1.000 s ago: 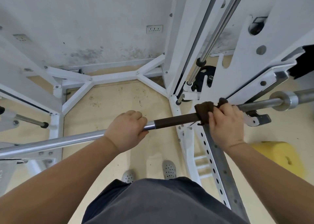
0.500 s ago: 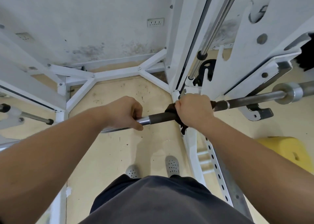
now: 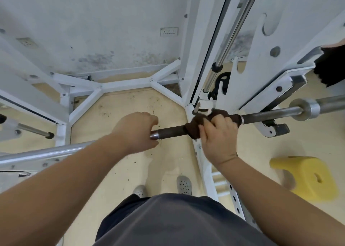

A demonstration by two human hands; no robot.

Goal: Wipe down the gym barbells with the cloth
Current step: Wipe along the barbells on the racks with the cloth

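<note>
The right hand (image 3: 218, 136) curls over the one brown cloth (image 3: 195, 126), clamping it around the single barbell (image 3: 171, 131); the cloth bunches out on both sides of the fingers. The left hand (image 3: 137, 132) wraps the bare bar well to the left, at the point where the dark stretch meets the bright silver shaft, so the two hands sit apart with a length of dark bar between them. The barbell runs across the view from lower left to upper right, lying in the white rack (image 3: 127, 85), with one steel collar (image 3: 306, 108) on its right part past the cloth. One chrome guide rod (image 3: 233, 31) rises along the rack's upright behind the right hand. Below the bar, two grey perforated shoes (image 3: 184, 185) stand on the pale floor (image 3: 121, 171). One yellow stool (image 3: 306, 178) sits on the floor to the right. On the stained wall behind, two sockets show, one (image 3: 169, 31) near the upright and one (image 3: 26, 42) far left.
</note>
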